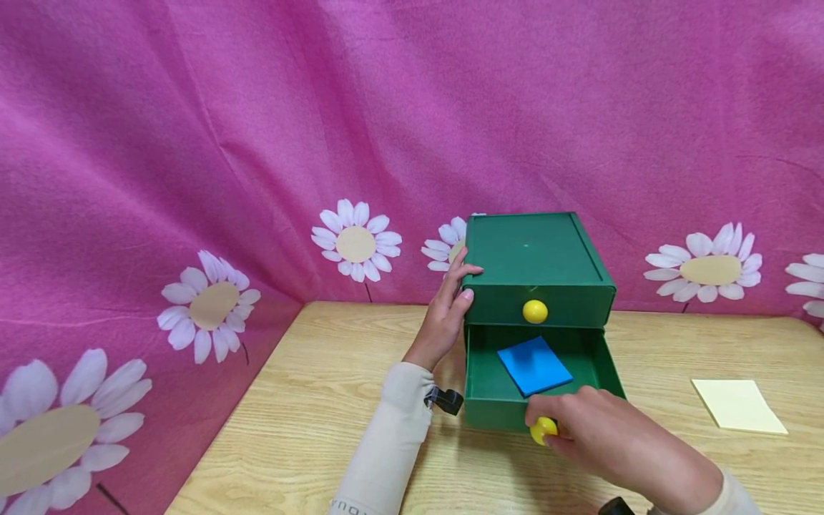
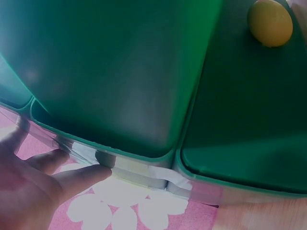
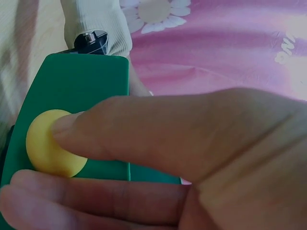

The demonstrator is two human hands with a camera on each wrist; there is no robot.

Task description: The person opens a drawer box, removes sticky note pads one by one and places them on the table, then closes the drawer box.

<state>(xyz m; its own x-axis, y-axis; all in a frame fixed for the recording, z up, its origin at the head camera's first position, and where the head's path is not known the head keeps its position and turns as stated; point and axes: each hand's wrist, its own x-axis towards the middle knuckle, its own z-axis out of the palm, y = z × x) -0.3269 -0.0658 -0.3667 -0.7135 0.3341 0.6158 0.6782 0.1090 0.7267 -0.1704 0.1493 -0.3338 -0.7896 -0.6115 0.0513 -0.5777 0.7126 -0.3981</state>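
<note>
A small green drawer unit [image 1: 524,247] stands on the table, its lower drawer [image 1: 492,413] pulled out and its upper drawer closed. Inside the lower one lies a blue sticky-note pad [image 1: 534,365], turned at an angle. My right hand [image 1: 608,440] pinches that drawer's yellow knob [image 1: 543,430]; the thumb on the knob [image 3: 53,151] shows up close in the right wrist view. My left hand [image 1: 444,315] rests against the unit's left side, fingers extended, with a fingertip over the top edge. In the left wrist view, the left hand [image 2: 43,187] touches the green casing.
A pale yellow sticky-note pad [image 1: 739,405] lies on the wooden table [image 1: 347,357], right of the unit. Behind and to the left hangs a pink cloth [image 1: 290,129] with white flowers. The upper drawer has its own yellow knob [image 1: 535,311].
</note>
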